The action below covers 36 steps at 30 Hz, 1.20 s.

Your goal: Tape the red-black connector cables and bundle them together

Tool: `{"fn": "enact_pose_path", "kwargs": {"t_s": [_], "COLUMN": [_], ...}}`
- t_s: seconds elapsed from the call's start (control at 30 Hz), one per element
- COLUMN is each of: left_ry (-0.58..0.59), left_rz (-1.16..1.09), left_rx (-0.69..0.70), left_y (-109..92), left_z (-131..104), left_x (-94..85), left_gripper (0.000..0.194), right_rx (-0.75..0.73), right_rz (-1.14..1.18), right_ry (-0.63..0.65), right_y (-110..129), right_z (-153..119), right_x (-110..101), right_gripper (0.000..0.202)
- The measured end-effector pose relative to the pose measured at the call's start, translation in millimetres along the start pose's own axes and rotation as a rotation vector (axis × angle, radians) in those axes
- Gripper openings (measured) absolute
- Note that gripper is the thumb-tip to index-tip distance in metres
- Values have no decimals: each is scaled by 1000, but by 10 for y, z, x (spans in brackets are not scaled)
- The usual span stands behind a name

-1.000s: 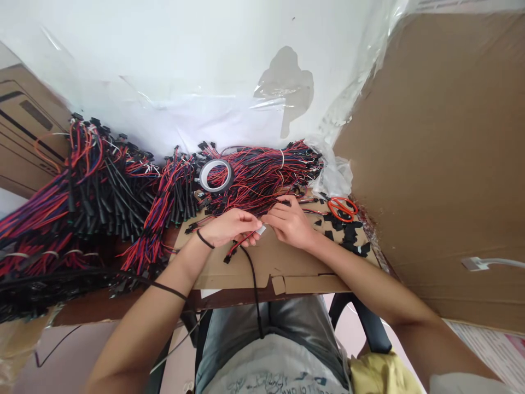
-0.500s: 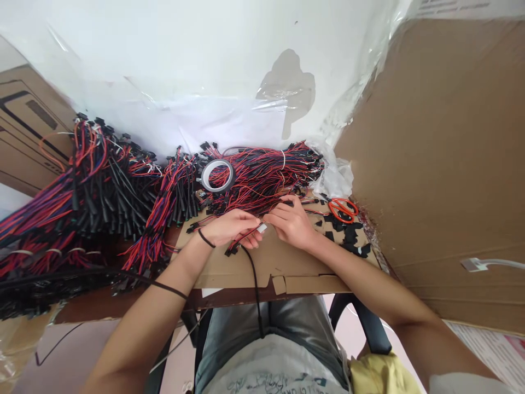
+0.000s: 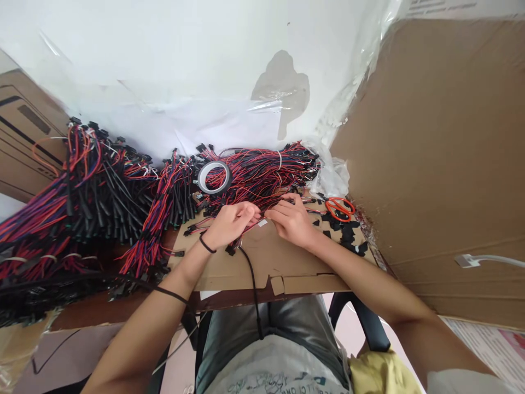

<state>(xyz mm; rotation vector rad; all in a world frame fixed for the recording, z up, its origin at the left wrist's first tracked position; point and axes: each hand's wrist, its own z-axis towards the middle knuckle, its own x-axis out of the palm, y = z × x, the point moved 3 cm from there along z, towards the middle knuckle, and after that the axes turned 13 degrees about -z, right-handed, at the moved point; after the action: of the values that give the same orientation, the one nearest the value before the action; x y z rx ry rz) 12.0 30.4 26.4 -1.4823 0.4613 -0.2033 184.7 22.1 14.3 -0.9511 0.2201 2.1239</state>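
Near the middle of a cardboard sheet (image 3: 246,271), my left hand (image 3: 233,221) is closed on thin red and black wires, its fingertips bent towards my right hand. My right hand (image 3: 292,220) pinches the same wires just to the right. A small white piece (image 3: 262,222) lies between the hands. Below my left hand, a black cable (image 3: 253,284) runs from dark connectors (image 3: 231,249) over the table edge. Behind both hands is a bundle of red and black wires (image 3: 262,169), with a roll of black tape (image 3: 214,177) on its left part.
Large heaps of wires with black sleeves (image 3: 110,191) fill the left side. Orange-handled scissors (image 3: 340,209) and black tape scraps (image 3: 348,232) lie at right. A clear plastic bag (image 3: 331,174) sits behind the scissors, and a tall cardboard panel (image 3: 435,137) stands at far right.
My left hand has turned, its fingers now curled higher and over the wires. My right hand has hardly moved. The whole view has shifted slightly.
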Motion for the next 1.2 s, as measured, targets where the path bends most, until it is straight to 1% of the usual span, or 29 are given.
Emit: {"fn": "enact_pose_path", "kwargs": {"t_s": [0.1, 0.13, 0.17, 0.23, 0.3, 0.37, 0.43, 0.5, 0.6, 0.77, 0.87, 0.93, 1.03, 1.1, 1.2], "left_ry": [81, 103, 104, 59, 7, -53, -106, -144, -171, -152, -136, -100, -3, 70, 174], "left_rz": [346, 457, 558, 706, 750, 727, 668, 572, 342, -261, -545, -688, -878, -965, -1034], "left_rx": [246, 311, 369, 442, 480, 495, 466, 381, 168, -188, -376, -515, -710, -791, -860], "left_y": [-70, -78, -79, -65, -44, -29, -24, -27, -40, -17, 56, 117, 178, 192, 205], "left_z": [-34, -48, -59, -70, -68, -63, -59, -56, -52, -39, -26, -23, -35, -48, -68], "left_x": [20, 37, 53, 83, 113, 132, 139, 136, 130, 160, 181, 205, 263, 302, 351], "left_gripper": [25, 23, 24, 24, 17, 10, 12, 15, 21, 18, 15, 14, 16, 16, 16], "right_rx": [30, 32, 32, 28, 24, 20, 15, 5, -14, -57, -93, -121, -167, -200, -246], "right_rz": [-1, 2, 7, 18, 25, 28, 29, 25, -6, -66, -102, -122, -129, -113, -82], "right_ry": [-6, -6, -5, 1, -1, -16, -36, -44, -51, -101, -143, -174, -228, -259, -289], "right_y": [3, 9, 16, 30, 42, 48, 50, 49, 45, 40, 40, 40, 37, 39, 52], "right_z": [2, 2, 2, 3, 5, 7, 8, 9, 8, -1, -12, -21, -28, -28, -16], "right_x": [-14, -16, -17, -15, -13, -15, -21, -28, -39, -59, -67, -77, -101, -123, -154], "right_gripper": [24, 24, 24, 24, 23, 21, 19, 19, 20, 21, 22, 20, 16, 14, 12]}}
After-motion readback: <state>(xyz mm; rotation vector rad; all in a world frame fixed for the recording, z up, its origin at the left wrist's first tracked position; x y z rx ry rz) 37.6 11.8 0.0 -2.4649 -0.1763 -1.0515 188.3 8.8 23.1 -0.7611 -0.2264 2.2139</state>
